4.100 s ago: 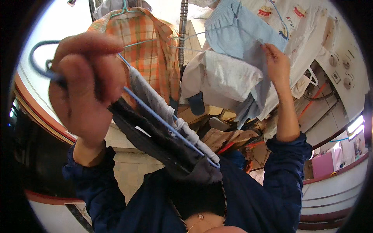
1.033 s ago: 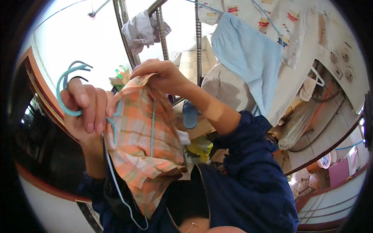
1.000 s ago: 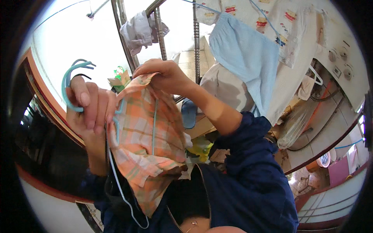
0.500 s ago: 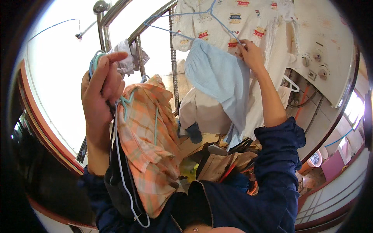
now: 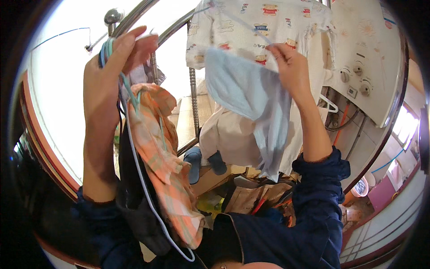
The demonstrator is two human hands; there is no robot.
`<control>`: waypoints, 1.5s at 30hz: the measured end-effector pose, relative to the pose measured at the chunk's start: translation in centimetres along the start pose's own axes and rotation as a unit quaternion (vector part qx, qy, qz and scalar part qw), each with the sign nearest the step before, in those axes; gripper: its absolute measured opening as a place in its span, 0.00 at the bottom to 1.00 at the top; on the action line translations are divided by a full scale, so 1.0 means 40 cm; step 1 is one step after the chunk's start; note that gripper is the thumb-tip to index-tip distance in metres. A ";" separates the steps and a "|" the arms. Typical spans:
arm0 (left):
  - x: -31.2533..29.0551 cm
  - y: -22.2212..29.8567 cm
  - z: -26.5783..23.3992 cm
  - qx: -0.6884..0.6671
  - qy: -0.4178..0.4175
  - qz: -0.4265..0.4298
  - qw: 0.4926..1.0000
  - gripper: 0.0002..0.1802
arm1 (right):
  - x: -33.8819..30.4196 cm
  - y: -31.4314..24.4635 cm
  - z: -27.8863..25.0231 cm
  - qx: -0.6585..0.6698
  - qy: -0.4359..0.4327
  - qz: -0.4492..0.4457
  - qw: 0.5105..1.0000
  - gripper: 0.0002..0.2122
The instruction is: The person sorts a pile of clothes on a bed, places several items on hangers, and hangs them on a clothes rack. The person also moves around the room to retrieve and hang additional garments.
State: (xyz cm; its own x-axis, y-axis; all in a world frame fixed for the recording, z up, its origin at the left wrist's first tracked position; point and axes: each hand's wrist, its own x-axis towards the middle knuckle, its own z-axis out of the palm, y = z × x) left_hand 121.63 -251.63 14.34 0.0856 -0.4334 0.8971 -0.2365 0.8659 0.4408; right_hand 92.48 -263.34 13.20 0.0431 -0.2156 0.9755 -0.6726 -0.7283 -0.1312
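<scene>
Over my left hand [image 5: 109, 60] hang the hooks of several clothes hangers [image 5: 154, 210], in pale blue and green, caught between thumb and palm. An orange plaid shirt [image 5: 156, 152] and a black garment [image 5: 136, 201] dangle from them below that hand. My right hand [image 5: 289, 65], fingers pinched, grips the corner of a thin blue hanger [image 5: 253, 27] together with the edge of light blue trousers [image 5: 237, 85]. The trousers hang down and left from it, blurred by motion. Behind them hangs a white garment printed with bears [image 5: 228, 36].
A metal railing [image 5: 177, 27] runs behind my left hand. A white appliance with knobs [image 5: 363, 71] is on the right wall. A white hanger [image 5: 329, 103] hangs below it. Blue slippers [image 5: 193, 163] and a brown paper bag [image 5: 244, 197] lie lower down.
My left hand has moved up and left, its fingers stretching out, with the hangers and plaid shirt. My right hand stays raised; the trousers and blue hanger have swung left and tilted.
</scene>
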 end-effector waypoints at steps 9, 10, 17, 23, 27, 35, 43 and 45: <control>0.106 -0.044 0.013 0.080 0.036 0.044 0.995 0.24 | -0.045 -0.215 -0.026 0.035 -0.154 -0.114 0.981 0.08; 0.112 -0.044 0.002 0.090 0.029 0.047 0.994 0.24 | -0.030 -0.207 -0.020 0.084 -0.174 -0.121 0.974 0.08; 0.114 -0.131 -0.092 -0.138 -0.118 -0.075 0.980 0.20 | 0.100 -0.150 -0.075 0.136 -0.319 -0.016 0.938 0.06; 0.063 -0.140 -0.016 -0.216 -0.268 0.053 0.937 0.17 | 0.115 -0.056 -0.027 0.138 -0.160 -0.063 0.975 0.06; 0.071 -0.171 -0.040 -0.332 -0.153 -0.047 0.930 0.17 | 0.119 -0.088 -0.018 0.093 -0.092 -0.139 0.982 0.07; 0.026 -0.262 -0.102 -0.353 0.071 -0.138 0.923 0.15 | -0.094 -0.142 0.020 0.154 -0.343 0.017 0.927 0.23; 0.019 -0.223 -0.091 -0.387 -0.007 -0.145 0.911 0.15 | -0.234 -0.193 0.112 0.224 -0.206 -0.204 0.931 0.19; 0.005 -0.188 -0.036 -0.361 -0.100 -0.150 0.915 0.15 | -0.198 -0.203 0.150 0.264 -0.207 -0.225 0.915 0.18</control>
State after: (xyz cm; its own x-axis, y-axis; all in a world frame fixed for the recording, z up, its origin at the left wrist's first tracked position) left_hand 124.82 -257.86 11.27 -0.1549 -0.6532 0.7412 0.4755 0.6083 0.6355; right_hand 102.01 -259.62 5.50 0.5776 0.0359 0.8155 -0.0719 -0.9929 0.0946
